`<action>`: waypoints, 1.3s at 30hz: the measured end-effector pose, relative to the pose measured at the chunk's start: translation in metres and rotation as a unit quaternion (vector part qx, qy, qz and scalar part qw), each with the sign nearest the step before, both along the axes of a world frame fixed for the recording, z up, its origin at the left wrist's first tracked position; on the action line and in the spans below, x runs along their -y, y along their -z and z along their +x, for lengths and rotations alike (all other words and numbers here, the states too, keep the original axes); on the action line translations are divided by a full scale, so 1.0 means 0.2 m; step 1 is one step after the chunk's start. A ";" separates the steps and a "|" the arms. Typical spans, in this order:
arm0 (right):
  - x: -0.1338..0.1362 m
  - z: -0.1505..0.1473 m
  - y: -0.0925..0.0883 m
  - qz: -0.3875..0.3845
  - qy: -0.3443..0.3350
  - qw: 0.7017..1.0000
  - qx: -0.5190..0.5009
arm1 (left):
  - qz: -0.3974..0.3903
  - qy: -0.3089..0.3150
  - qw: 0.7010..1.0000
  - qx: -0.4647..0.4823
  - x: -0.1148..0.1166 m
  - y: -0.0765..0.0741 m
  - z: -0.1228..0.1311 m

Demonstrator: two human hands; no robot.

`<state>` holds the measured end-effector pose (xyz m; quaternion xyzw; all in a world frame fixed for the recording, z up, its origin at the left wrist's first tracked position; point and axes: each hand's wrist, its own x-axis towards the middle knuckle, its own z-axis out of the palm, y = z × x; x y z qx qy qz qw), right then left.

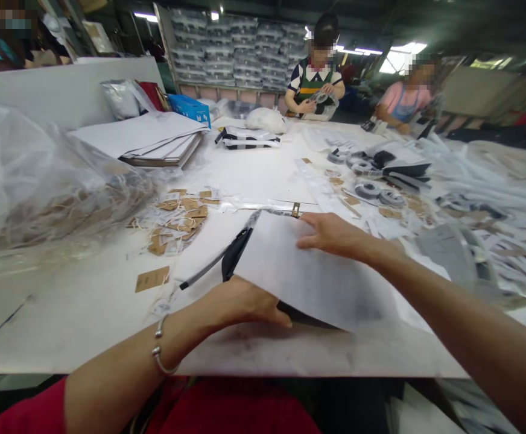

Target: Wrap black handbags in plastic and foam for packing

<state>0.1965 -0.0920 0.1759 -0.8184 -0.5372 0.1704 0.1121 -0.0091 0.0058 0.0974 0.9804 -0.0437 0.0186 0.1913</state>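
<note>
White sheet [317,277] lies between our hands: left hand [240,304] pinches its near edge, right hand [335,236] spread flat on far edge.

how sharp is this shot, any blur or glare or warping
Head view: sharpest around the left hand and right hand at the white sheet; plastic bag and the right side smear; skylight blows out; the wide lens stretches the corners.

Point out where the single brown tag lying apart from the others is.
In the head view, the single brown tag lies flat on the white table, to the left of the left hand and just nearer the person than the heap of tags.
</note>
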 end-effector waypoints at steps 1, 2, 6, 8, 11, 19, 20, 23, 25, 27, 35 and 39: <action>-0.02 -0.01 0.05 -0.007 -0.009 0.997 0.081 | -0.003 -0.002 1.000 0.000 0.01 0.00 0.01; -0.03 -0.01 0.08 -0.007 -0.015 0.990 0.143 | -0.006 -0.003 1.000 0.000 0.01 0.00 0.02; 0.08 -0.10 0.03 0.079 0.006 0.983 0.166 | -0.016 0.005 0.999 0.034 0.02 -0.01 0.04; 0.19 -0.19 -0.04 0.092 0.015 0.993 0.070 | -0.021 0.006 0.998 0.052 0.02 -0.01 0.04; 0.37 -0.34 -0.04 0.028 -0.042 0.998 -0.022 | -0.024 -0.003 0.999 0.039 0.02 -0.02 0.03; 0.49 -0.38 0.21 -0.006 0.039 0.999 0.000 | 0.037 -0.003 0.999 -0.039 0.04 -0.06 0.03; 0.48 -0.36 0.20 -0.009 0.031 0.999 -0.020 | 0.037 -0.001 0.999 -0.020 0.04 -0.05 0.02; 0.48 -0.30 0.13 -0.011 0.013 0.995 -0.099 | 0.037 0.006 0.999 0.036 0.04 -0.03 0.00; 0.49 -0.26 0.10 0.000 0.022 0.990 -0.136 | 0.035 0.006 0.998 0.043 0.04 -0.01 -0.01; 0.48 -0.24 0.08 0.020 0.049 0.990 -0.127 | 0.032 0.001 0.999 0.037 0.03 -0.01 -0.01; 0.26 -0.41 0.13 0.122 0.072 0.990 0.010 | 0.052 -0.010 0.998 0.046 0.04 0.03 0.00; 0.21 -0.45 0.24 0.116 0.026 0.993 0.015 | 0.042 -0.013 0.999 0.027 0.04 0.02 0.00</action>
